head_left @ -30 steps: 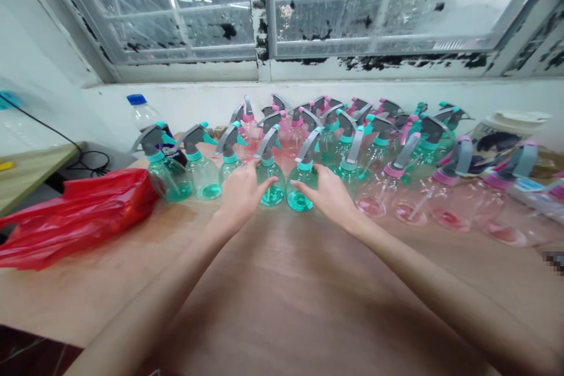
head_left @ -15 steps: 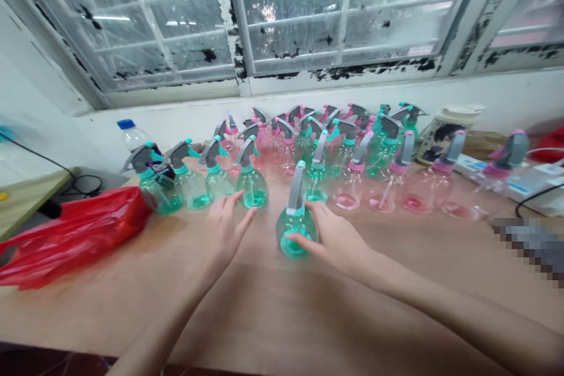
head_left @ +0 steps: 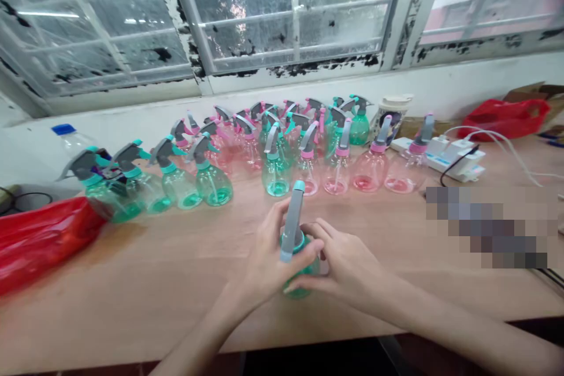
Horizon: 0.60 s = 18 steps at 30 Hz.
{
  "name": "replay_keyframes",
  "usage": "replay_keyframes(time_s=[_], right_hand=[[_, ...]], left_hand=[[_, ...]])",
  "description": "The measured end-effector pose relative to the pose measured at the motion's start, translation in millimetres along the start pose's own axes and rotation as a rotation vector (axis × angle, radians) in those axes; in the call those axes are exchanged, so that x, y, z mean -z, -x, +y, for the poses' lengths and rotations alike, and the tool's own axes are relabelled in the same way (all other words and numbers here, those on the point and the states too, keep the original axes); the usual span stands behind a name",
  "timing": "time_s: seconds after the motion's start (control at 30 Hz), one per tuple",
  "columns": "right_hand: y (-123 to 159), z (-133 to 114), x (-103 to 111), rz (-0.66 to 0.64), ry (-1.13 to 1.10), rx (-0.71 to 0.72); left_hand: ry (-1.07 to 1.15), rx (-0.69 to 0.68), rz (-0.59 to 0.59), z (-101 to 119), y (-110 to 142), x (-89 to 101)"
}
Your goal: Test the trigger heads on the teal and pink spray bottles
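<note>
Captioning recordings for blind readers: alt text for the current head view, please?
A person's left hand and right hand hold a green spray bottle at a brown table. Beyond stand more green bottles and pink bottles, below windows.

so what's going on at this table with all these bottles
A person has both hands on a green spray bottle: the left hand around its neck, the right hand at its body. It is nearer the person than the green bottles and pink bottles standing behind it on the table.
</note>
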State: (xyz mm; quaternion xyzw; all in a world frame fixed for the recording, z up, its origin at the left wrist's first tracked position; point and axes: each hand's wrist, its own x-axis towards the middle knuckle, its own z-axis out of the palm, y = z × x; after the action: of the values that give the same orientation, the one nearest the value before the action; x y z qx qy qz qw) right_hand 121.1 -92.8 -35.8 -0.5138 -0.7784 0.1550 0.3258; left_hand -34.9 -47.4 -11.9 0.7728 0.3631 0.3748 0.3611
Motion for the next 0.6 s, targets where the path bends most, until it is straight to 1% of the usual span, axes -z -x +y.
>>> replay_keyframes(time_s=[0.1, 0.2, 0.23, 0.3, 0.4, 0.47, 0.53, 0.6], right_hand=[[7.0, 7.7, 1.9, 0.013, -0.012, 0.069], [10.1, 25.2, 4.9, -0.068, -0.059, 0.131], [10.2, 33.8, 5.8, -0.096, -0.073, 0.135], [9.0, 54.2, 6.5, -0.116, -0.058, 0.094], [4.8, 87.6, 4.3, -0.069, 0.05, 0.032], [2.1, 106.0, 1.2, -0.052, 0.118, 0.021], [1.0, 118.3, -2.3, -0.037, 0.174, 0.012], [1.7, 124.0, -5.6, -0.02, 0.221, 0.009]], left_hand=[[-0.017, -0.009, 0.092, -0.7, 0.5, -13.7], [-0.048, 0.024, 0.142, -3.6, 2.8, -15.9], [-0.056, 0.037, 0.141, -3.9, 3.2, -14.9], [-0.042, 0.057, 0.12, -2.2, 2.8, -11.6], [0.025, 0.071, 0.095, 4.5, -0.5, -5.8], [0.039, 0.081, 0.089, 9.9, -3.4, -2.3], [0.03, 0.096, 0.087, 13.9, -6.0, 0.5], [0.012, 0.107, 0.092, 15.5, -7.7, 2.7]])
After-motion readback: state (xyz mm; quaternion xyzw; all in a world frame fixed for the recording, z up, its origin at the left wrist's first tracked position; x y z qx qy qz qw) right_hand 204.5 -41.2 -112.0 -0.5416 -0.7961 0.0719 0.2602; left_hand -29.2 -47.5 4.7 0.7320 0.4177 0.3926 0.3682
